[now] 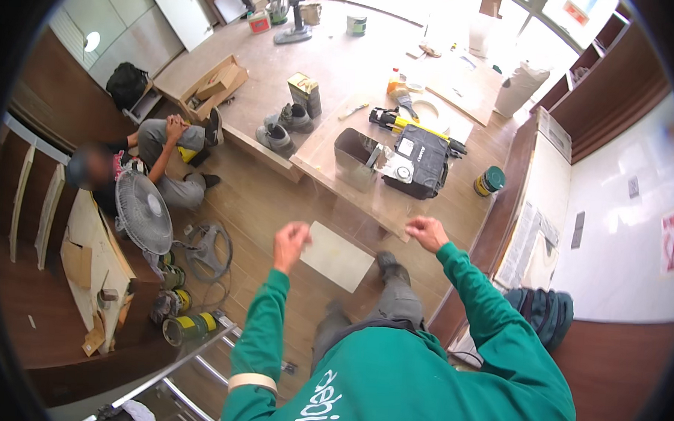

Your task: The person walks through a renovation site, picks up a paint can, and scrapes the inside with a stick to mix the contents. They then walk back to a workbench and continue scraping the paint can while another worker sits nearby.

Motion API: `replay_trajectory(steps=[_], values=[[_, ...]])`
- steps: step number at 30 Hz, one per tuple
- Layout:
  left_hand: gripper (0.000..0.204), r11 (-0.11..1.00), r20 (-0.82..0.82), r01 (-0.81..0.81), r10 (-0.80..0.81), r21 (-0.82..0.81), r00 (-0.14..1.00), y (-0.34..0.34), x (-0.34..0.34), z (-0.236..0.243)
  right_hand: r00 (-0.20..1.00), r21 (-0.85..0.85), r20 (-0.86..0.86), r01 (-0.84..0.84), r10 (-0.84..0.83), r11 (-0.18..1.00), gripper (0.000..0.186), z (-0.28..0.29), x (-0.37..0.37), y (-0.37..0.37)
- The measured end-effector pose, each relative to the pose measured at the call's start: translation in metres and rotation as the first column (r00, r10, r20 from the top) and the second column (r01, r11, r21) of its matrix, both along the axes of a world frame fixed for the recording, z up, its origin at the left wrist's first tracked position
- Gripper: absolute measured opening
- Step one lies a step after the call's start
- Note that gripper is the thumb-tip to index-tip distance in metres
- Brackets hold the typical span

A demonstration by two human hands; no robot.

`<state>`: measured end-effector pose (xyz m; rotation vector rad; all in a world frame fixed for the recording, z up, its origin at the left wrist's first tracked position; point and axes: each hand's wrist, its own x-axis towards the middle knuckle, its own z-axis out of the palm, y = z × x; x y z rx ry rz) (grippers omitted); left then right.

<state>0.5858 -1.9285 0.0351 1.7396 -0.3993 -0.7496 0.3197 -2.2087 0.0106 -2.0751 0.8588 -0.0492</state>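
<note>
My left hand (291,246) hangs in the air over the floor, its fingers curled together and slightly blurred. It appears beside the upper left corner of a pale rectangular sheet (339,257), which seems to lie on the floor. My right hand (427,234) is raised near the front corner of the worktable (331,169), thumb and fingers drawn together. Whether either hand pinches something small I cannot make out. Beyond my right hand, a black tool bag (418,163) rests on the table next to an open grey bin (354,160) and a yellow-and-black tool (390,120).
A seated person (166,150) is at the left, behind a standing fan (144,212). Paint cans (189,328) and a metal ladder (195,370) stand at lower left. Grey shoes (276,138) sit on the table. Another can (489,181) and a dark backpack (541,316) are at right.
</note>
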Motion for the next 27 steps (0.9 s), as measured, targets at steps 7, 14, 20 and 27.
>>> replay_trajectory(steps=[7,14,20,27], values=[[0.026,0.99,0.027,-0.105,0.108,-0.093,0.994,-0.197,-0.002,0.019,0.997,-0.265,0.078,0.024,-0.004,0.964,0.044,-0.073,0.151,-0.173],[0.04,0.98,0.536,-0.103,-0.004,0.171,0.844,-0.32,0.005,-0.074,0.953,0.353,-0.136,-0.209,0.271,0.912,0.052,-0.107,0.195,-0.222],[0.023,0.951,0.559,-0.171,-0.002,0.257,0.829,-0.318,0.054,-0.076,0.943,0.312,-0.092,-0.277,0.319,0.909,0.058,-0.09,0.195,-0.219],[0.023,0.929,0.599,0.02,-0.255,0.37,0.759,-0.292,0.078,-0.065,0.95,0.234,-0.109,-0.263,0.294,0.936,0.063,-0.071,0.214,-0.209]])
